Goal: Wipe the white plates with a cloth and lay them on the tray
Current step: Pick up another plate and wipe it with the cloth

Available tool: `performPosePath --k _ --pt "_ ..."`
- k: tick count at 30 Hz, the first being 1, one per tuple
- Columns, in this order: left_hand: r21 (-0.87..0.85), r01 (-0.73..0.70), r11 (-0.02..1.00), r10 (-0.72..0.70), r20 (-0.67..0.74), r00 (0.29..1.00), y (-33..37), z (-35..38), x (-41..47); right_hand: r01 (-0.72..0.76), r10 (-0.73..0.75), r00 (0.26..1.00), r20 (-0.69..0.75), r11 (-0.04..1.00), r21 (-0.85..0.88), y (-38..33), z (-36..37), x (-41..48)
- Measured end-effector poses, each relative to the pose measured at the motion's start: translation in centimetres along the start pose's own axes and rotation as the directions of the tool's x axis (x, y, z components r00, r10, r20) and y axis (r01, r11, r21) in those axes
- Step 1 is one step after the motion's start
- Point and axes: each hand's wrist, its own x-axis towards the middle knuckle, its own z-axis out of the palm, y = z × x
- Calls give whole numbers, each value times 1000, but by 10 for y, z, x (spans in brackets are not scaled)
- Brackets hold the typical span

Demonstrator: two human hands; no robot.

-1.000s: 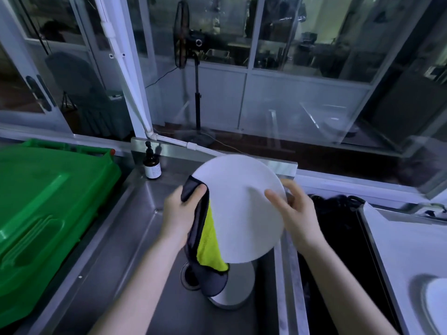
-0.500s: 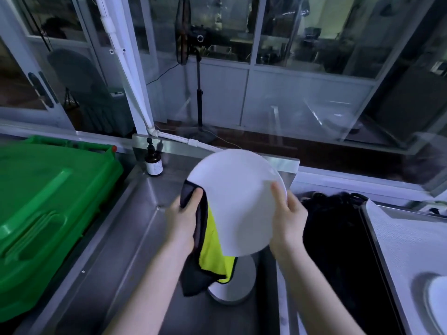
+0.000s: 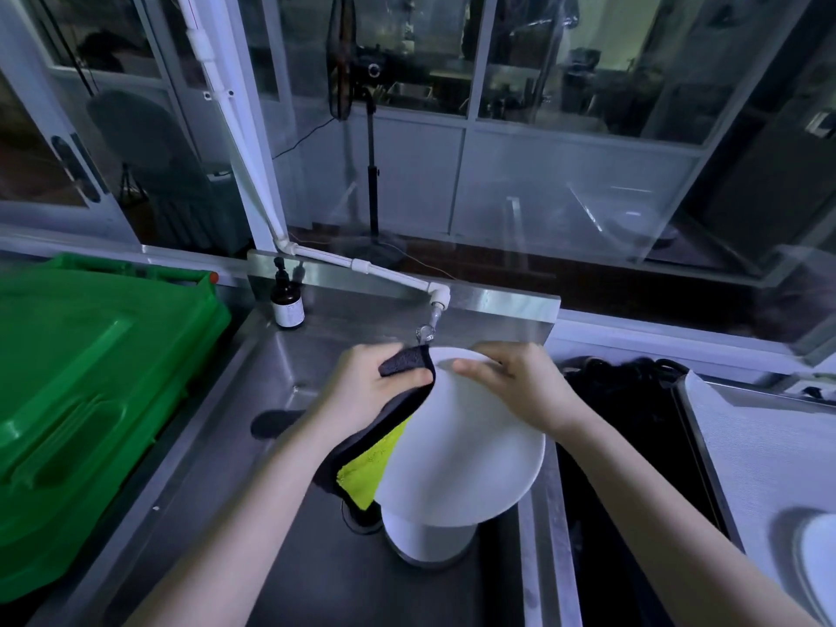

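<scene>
Vs 0.5 s ago the plate (image 3: 461,445) lies flatter, just below the tap (image 3: 427,330); my L hand (image 3: 362,391) pinches the cloth (image 3: 384,427) on its rim, my R hand (image 3: 520,386) grips the rim nearest the tap, so wiping isn't done.

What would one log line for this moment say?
step: wiping | left hand: grips cloth against white plate | right hand: holds its far edge | where: over sink | tray: second plate laid
</scene>
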Motion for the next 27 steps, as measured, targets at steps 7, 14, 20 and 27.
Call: performPosePath --k 7,14,20,27 --pt "-532 209 820 -460 -398 794 -25 19 -19 -232 617 715 -328 653 721 7 40 -21" --pt "-355 168 920 -303 -368 879 -29 9 -11 -197 353 888 -294 870 451 16 10 -18" --pt "-44 -65 997 64 -15 998 1 18 4 36 -33 998 61 998 -55 -5 -8 4" --pt "-414 176 893 -338 -359 870 -26 19 -10 -192 397 836 -379 859 475 17 17 -21"
